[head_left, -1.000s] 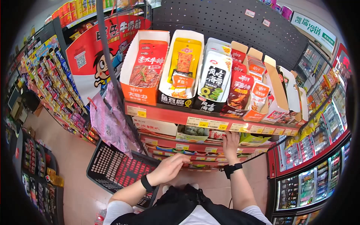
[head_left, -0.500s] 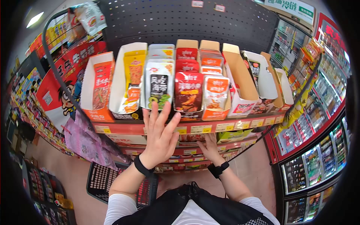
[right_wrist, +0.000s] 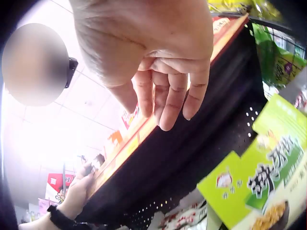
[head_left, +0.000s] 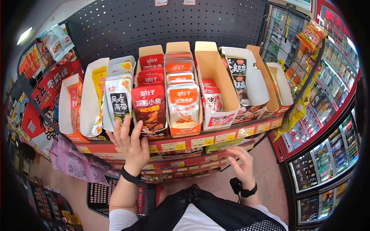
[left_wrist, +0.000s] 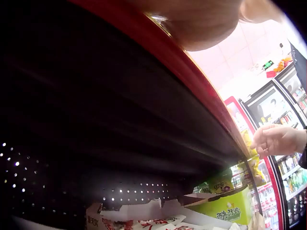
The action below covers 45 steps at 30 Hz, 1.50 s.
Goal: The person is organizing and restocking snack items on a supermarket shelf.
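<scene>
My left hand [head_left: 131, 148] is raised at the front edge of the top shelf, fingers spread and extended. Its fingertips overlap the lower part of a white and black seaweed snack packet [head_left: 117, 99] in the head view. Just to the right stands a dark red fish snack packet [head_left: 149, 106] in its box. My right hand [head_left: 242, 163] hangs in front of the lower shelf with its fingers loosely bent and nothing in them. The right wrist view shows those relaxed fingers [right_wrist: 175, 98] before the shelf edge, with a green snack box [right_wrist: 254, 167] below.
Several open snack boxes line the top shelf, including a tall cardboard one [head_left: 216, 67] and an orange one [head_left: 185, 131]. A black shopping basket [head_left: 98, 198] sits on the floor at left. Pink bags [head_left: 77, 163] hang at the shelf's left end; drink coolers [head_left: 316, 169] stand right.
My left hand has risen from below the shelf to the seaweed packet. The right hand has drawn back out of the lower shelf. The head view has shifted right along the shelf.
</scene>
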Motion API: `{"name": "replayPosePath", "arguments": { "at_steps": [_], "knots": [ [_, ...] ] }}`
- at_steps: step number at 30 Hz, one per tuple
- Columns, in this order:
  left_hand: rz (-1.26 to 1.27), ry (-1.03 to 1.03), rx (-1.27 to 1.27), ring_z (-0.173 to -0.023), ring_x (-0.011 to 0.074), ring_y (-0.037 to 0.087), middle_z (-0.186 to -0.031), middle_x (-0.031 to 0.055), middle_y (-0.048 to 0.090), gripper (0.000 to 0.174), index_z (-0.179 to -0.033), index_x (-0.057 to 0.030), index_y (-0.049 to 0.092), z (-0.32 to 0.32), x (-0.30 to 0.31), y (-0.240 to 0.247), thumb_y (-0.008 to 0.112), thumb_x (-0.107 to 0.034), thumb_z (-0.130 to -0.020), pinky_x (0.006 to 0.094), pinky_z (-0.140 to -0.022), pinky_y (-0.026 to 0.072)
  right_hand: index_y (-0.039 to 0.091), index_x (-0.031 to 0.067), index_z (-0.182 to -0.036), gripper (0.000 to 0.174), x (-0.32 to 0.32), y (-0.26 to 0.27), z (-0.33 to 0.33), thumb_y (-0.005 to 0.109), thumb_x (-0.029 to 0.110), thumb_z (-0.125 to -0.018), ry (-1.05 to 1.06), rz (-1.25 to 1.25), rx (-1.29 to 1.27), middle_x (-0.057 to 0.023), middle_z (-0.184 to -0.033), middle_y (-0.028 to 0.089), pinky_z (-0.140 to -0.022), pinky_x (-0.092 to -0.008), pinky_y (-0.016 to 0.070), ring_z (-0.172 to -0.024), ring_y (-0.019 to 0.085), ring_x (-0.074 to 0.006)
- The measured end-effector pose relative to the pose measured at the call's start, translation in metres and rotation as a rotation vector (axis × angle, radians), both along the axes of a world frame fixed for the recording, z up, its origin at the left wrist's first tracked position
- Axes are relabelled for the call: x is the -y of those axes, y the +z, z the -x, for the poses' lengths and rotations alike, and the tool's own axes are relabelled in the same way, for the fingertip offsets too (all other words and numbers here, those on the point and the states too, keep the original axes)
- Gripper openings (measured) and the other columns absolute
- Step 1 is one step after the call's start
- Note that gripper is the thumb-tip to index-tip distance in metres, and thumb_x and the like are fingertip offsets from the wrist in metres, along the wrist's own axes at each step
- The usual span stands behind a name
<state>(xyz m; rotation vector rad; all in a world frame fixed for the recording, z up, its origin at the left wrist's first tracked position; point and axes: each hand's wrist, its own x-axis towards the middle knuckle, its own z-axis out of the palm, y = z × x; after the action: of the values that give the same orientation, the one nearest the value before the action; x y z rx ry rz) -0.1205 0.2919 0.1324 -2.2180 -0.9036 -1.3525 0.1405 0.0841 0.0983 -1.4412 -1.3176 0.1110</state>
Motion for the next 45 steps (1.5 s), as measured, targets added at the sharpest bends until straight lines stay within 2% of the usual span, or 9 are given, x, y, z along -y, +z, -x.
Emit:
{"name": "replayPosePath", "arguments": {
  "at_steps": [8,12,13,16,17,21,24,30,45],
  "knots": [
    [0.017,0.013,0.055,-0.138,0.0344,0.028,-0.144,0.0106,0.042,0.046,-0.126,-0.0144,0.056,-0.001,0.001,-0.002,0.053,-0.009,-0.08,0.0556,-0.115,0.0041,0.061,0.0014,-0.113,0.036,-0.003,0.03,-0.031,0.068,-0.001,-0.077,-0.082,-0.236,0.216,-0.0191,-0.128,0.055,-0.088,-0.0349,0.0486,-0.103,0.061,-0.0286],
    [0.031,0.015,0.06,-0.138,0.0342,0.028,-0.144,0.0113,0.041,0.046,-0.125,-0.014,0.056,-0.001,0.002,-0.001,0.051,-0.007,-0.08,0.0552,-0.115,0.0032,0.055,0.0031,-0.122,0.051,-0.018,0.042,-0.036,0.072,-0.003,-0.074,-0.034,-0.342,0.385,-0.0231,-0.143,0.038,-0.089,-0.036,0.0484,-0.098,0.061,-0.025],
    [0.036,0.003,0.066,-0.138,0.0342,0.028,-0.144,0.0114,0.042,0.045,-0.124,-0.0137,0.056,-0.001,0.002,-0.001,0.051,-0.006,-0.08,0.0555,-0.114,0.0027,0.048,0.0037,-0.131,0.063,-0.022,0.046,-0.041,0.073,-0.003,-0.073,-0.025,-0.383,0.446,-0.025,-0.147,0.03,-0.087,-0.0353,0.0499,-0.095,0.061,-0.0236],
    [0.037,0.009,0.063,-0.138,0.0342,0.028,-0.144,0.0114,0.042,0.045,-0.123,-0.0137,0.057,0.0,0.002,-0.002,0.051,-0.005,-0.08,0.0561,-0.114,0.0024,0.037,0.006,-0.142,0.075,-0.031,0.057,-0.047,0.07,0.003,-0.075,-0.123,-0.367,0.426,-0.0247,-0.15,0.025,-0.088,-0.0347,0.0478,-0.091,0.061,-0.018],
    [0.041,0.008,0.062,-0.138,0.034,0.028,-0.144,0.0114,0.042,0.044,-0.122,-0.0138,0.057,0.0,0.002,-0.002,0.051,-0.005,-0.079,0.0561,-0.114,0.0024,0.031,0.0073,-0.146,0.085,-0.035,0.064,-0.047,0.073,0.002,-0.072,-0.163,-0.292,0.468,-0.0232,-0.152,0.022,-0.082,-0.0313,0.0494,-0.085,0.059,-0.016],
    [0.047,-0.004,0.067,-0.138,0.0335,0.028,-0.143,0.0112,0.043,0.044,-0.121,-0.0145,0.058,0.001,0.002,-0.002,0.051,-0.004,-0.079,0.0562,-0.114,0.0021,0.035,0.0064,-0.143,0.081,-0.046,0.066,-0.044,0.076,0.003,-0.073,-0.243,-0.195,0.488,-0.0193,-0.148,0.029,-0.066,-0.0279,0.05,-0.088,0.058,-0.0205],
    [0.058,-0.014,0.074,-0.138,0.033,0.028,-0.143,0.0108,0.044,0.043,-0.119,-0.0155,0.059,0.002,0.001,-0.004,0.052,-0.004,-0.078,0.0558,-0.115,0.0016,0.036,0.0056,-0.141,0.079,-0.046,0.066,-0.042,0.075,0.002,-0.073,-0.219,-0.212,0.432,-0.0189,-0.145,0.032,-0.064,-0.0276,0.0493,-0.082,0.057,-0.019],
    [0.065,-0.031,0.081,-0.138,0.033,0.029,-0.142,0.0107,0.045,0.04,-0.116,-0.0158,0.062,0.004,0.0,-0.005,0.052,-0.005,-0.079,0.0555,-0.115,0.001,0.036,0.0054,-0.139,0.078,-0.048,0.064,-0.038,0.075,0.0,-0.072,-0.269,-0.203,0.424,-0.0182,-0.144,0.032,-0.067,-0.0289,0.049,-0.07,0.054,-0.0165],
    [0.078,-0.063,0.06,-0.137,0.0315,0.03,-0.138,0.0089,0.048,0.031,-0.108,-0.0172,0.067,0.006,0.001,-0.004,0.056,-0.008,-0.08,0.0542,-0.116,0.0005,0.036,0.0068,-0.14,0.079,-0.055,0.06,-0.029,0.072,-0.004,-0.071,-0.359,-0.235,0.371,-0.0181,-0.146,0.031,-0.067,-0.0262,0.0486,-0.083,0.056,-0.0157]
  ]
}}
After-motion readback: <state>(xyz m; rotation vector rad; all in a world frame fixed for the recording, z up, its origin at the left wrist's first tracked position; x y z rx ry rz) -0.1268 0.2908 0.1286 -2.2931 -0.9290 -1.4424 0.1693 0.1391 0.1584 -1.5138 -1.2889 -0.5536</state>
